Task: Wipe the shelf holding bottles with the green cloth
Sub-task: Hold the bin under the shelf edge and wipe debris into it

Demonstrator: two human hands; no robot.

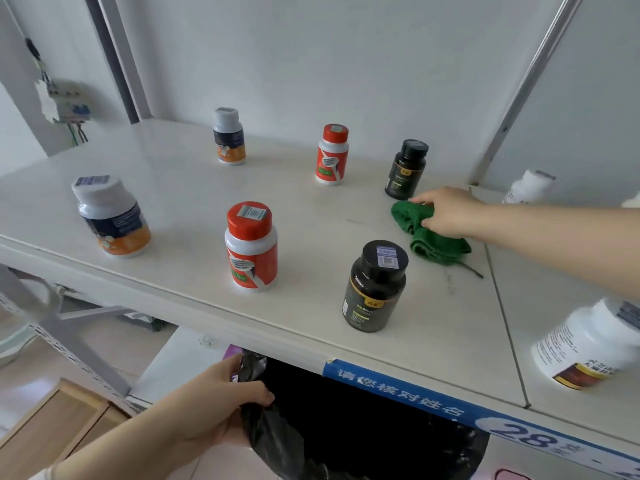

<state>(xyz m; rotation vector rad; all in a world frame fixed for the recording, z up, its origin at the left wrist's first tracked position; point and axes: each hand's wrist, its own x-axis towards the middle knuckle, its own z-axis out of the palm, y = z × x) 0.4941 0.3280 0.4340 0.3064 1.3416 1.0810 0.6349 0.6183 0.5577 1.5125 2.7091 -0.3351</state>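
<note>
A white shelf (180, 202) carries several bottles in two rows. The green cloth (429, 237) lies crumpled on its right part, between the far black bottle (405, 169) and the near black bottle (375, 287). My right hand (446, 213) presses on the cloth's upper end, fingers closed over it. Two red-capped bottles (251, 245) (331, 154) and two white-capped blue-and-orange bottles (112, 216) (229, 136) stand further left. Below the shelf's front edge my left hand (221, 403) grips the rim of a black plastic bag (346, 427).
A second shelf panel at the right holds white bottles (585, 344) (528, 187). A blue label strip (450, 403) runs along the front edge. A metal upright (519, 88) rises at the back right. A wooden cabinet (59, 420) stands at the lower left.
</note>
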